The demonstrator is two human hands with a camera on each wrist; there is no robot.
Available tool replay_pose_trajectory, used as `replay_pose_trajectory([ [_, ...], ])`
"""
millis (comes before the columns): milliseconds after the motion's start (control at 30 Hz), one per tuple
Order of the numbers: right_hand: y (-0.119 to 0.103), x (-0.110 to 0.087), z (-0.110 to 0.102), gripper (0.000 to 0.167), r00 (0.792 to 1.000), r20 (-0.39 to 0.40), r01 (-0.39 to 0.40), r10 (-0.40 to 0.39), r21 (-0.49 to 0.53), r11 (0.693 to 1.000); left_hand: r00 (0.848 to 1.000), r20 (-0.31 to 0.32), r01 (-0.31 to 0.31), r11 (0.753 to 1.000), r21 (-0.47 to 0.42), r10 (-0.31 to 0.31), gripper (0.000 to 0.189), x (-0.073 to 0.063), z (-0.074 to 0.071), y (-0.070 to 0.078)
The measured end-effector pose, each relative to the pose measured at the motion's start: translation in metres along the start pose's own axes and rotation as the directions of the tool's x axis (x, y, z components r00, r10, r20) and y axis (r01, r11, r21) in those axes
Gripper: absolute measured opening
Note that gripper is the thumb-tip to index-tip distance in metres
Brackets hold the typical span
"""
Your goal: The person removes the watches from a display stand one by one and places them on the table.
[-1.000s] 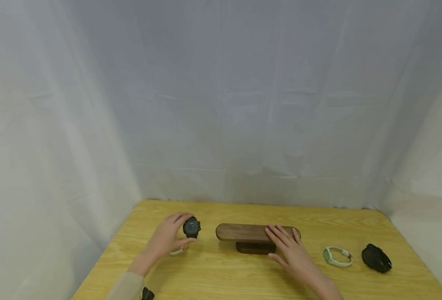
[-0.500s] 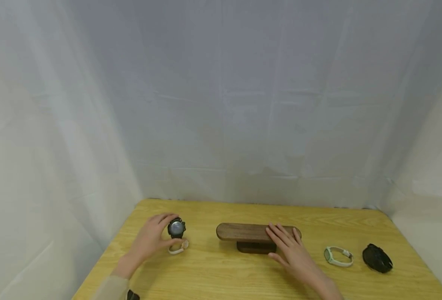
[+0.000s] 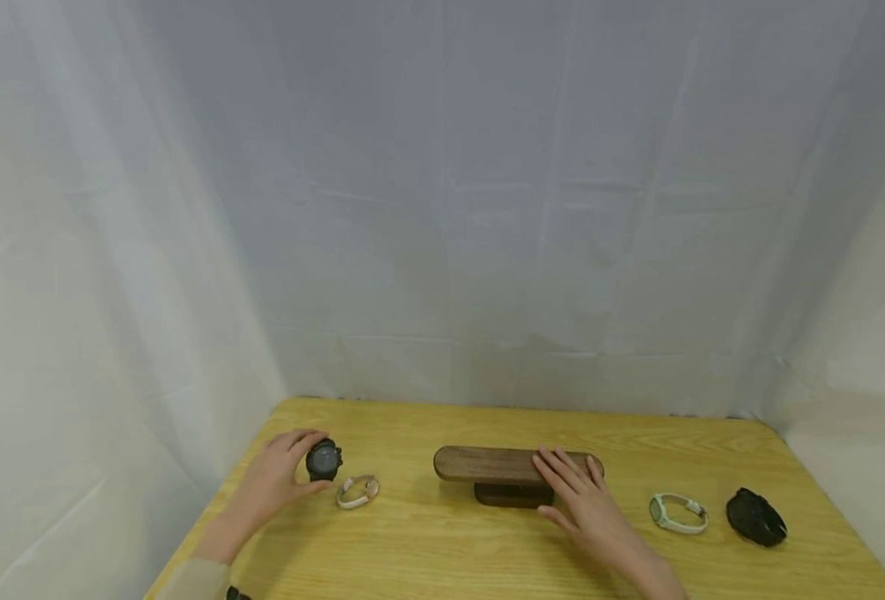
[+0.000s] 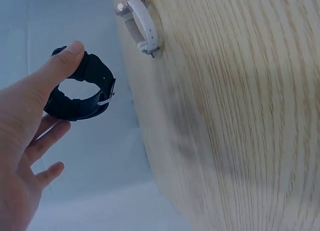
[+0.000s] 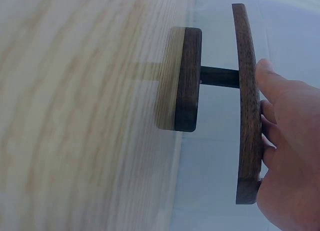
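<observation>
My left hand (image 3: 272, 477) pinches a black wristwatch (image 3: 324, 460) between thumb and fingers. In the left wrist view the black watch (image 4: 82, 111) hangs above the table, its strap buckled into a loop. Just right of that hand lies a small white-strapped watch (image 3: 357, 492). A dark wooden stand (image 3: 480, 463), with a long rounded top bar on a short post and base, stands mid-table. My right hand (image 3: 588, 508) rests with straight fingers on the right part of that bar. From the right wrist view, the thumb and fingers lie along the top of the bar (image 5: 247, 116).
On the right side of the wooden table (image 3: 427, 550) lie a pale green watch (image 3: 677, 513) and, beyond it, a black watch (image 3: 755, 517). White curtains (image 3: 442, 208) enclose the table at the back and both sides.
My left hand has moved left with the black watch, uncovering the white-strapped watch. The right hand has stayed on the stand's bar.
</observation>
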State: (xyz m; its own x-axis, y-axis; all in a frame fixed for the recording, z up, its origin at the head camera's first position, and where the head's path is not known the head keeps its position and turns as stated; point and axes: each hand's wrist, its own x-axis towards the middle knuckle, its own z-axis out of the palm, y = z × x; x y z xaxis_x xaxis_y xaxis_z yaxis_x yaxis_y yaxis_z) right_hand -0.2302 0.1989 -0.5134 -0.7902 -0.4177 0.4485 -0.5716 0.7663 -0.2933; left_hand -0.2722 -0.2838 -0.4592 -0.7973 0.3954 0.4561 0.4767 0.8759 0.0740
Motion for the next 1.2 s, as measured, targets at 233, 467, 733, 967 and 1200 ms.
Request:
replay_pose_trajectory([
  [233,0.000,0.000,0.000,0.072,1.000,0.016,-0.014,0.014,0.013,1.000,0.999,0.038,0.031,0.999,0.031,-0.032,0.072,-0.008,-0.002,-0.010],
  [467,0.001,-0.001,0.001,0.072,1.000,0.011,-0.008,0.007,0.010,1.000,0.992,0.104,0.073,0.997,0.031,-0.076,0.070,-0.017,-0.002,-0.011],
  [733,0.001,0.000,0.001,0.073,1.000,0.010,-0.010,0.010,0.017,1.000,0.975,0.196,0.091,0.993,0.070,-0.103,0.072,-0.022,0.001,-0.010],
  [967,0.000,0.000,0.000,0.073,1.000,0.024,-0.018,0.018,0.012,1.000,0.970,0.214,0.100,0.992,0.073,-0.114,0.074,-0.023,0.008,-0.010],
  [1200,0.001,-0.001,-0.001,0.072,0.999,0.025,-0.027,0.027,0.014,1.000,0.980,0.181,0.075,0.996,0.051,-0.083,0.072,-0.027,0.014,-0.009],
])
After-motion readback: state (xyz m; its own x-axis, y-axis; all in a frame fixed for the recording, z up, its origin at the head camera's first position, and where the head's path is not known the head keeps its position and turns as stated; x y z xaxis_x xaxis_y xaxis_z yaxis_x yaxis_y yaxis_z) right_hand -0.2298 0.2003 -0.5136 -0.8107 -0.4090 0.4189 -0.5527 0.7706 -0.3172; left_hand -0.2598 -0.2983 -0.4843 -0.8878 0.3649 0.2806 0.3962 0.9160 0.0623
